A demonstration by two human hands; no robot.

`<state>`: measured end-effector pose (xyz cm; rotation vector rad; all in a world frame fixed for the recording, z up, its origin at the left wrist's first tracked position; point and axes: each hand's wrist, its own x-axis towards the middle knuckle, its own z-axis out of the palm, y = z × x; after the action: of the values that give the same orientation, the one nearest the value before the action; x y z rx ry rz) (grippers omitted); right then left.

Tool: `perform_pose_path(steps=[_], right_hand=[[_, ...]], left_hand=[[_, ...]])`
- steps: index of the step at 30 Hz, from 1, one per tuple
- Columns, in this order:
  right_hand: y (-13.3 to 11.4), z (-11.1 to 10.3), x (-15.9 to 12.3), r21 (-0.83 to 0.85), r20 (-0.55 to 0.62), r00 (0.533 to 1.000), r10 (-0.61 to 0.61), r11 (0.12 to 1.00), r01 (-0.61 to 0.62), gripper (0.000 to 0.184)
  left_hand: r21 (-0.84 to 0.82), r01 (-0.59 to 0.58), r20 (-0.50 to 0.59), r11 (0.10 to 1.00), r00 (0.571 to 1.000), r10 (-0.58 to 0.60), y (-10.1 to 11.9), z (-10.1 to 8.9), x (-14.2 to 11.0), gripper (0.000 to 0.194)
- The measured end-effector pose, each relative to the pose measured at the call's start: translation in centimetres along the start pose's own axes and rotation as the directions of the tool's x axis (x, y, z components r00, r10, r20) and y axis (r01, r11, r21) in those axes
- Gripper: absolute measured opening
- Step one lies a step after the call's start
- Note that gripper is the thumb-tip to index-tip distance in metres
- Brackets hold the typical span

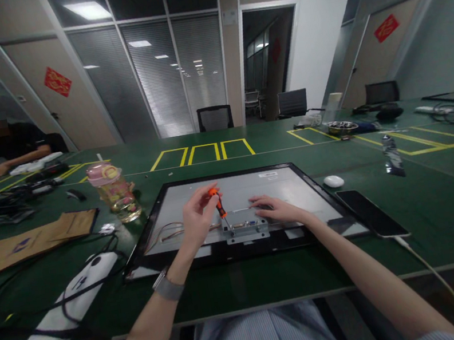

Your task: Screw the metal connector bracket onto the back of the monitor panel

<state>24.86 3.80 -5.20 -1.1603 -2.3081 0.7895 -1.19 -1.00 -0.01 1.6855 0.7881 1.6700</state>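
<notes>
My left hand is closed around the orange and black handle of a screwdriver. Its shaft points down at the left side of a metal bracket with ports. That bracket sits at the near edge of a flat display panel, which lies with its grey back up inside a black frame. My right hand rests at the bracket's right side with the fingers stretched out, the fingertips near its top edge. Thin wires run from the bracket to the left across the panel. Whether the screwdriver tip touches a screw is too small to tell.
Left of the panel are a pink-lidded bottle, a brown paper bag and a white power strip with black cables. On the right lie a phone on a cable and a white case. Another person sits far left.
</notes>
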Motion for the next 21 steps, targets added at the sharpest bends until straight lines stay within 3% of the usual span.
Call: perform_pose_path(steps=[6, 14, 21], right_hand=[[-0.36, -0.10, -0.14, 0.029, 0.004, 1.000, 0.019, 0.999, -0.019, 0.043], [-0.72, -0.25, -0.24, 0.038, 0.006, 0.999, 0.032, 0.999, -0.032, 0.043], [-0.48, -0.08, -0.20, 0.028, 0.007, 1.000, 0.024, 0.999, -0.024, 0.045]], left_hand=[[0.179, -0.092, -0.043, 0.980, 0.994, 0.101, -0.52, -0.37, 0.06, 0.023], [-0.090, 0.066, 0.005, 0.994, 0.998, -0.066, -0.05, -0.21, -0.10, 0.035], [0.033, -0.011, -0.072, 0.999, 0.997, 0.013, -0.64, -0.25, 0.33, 0.020]])
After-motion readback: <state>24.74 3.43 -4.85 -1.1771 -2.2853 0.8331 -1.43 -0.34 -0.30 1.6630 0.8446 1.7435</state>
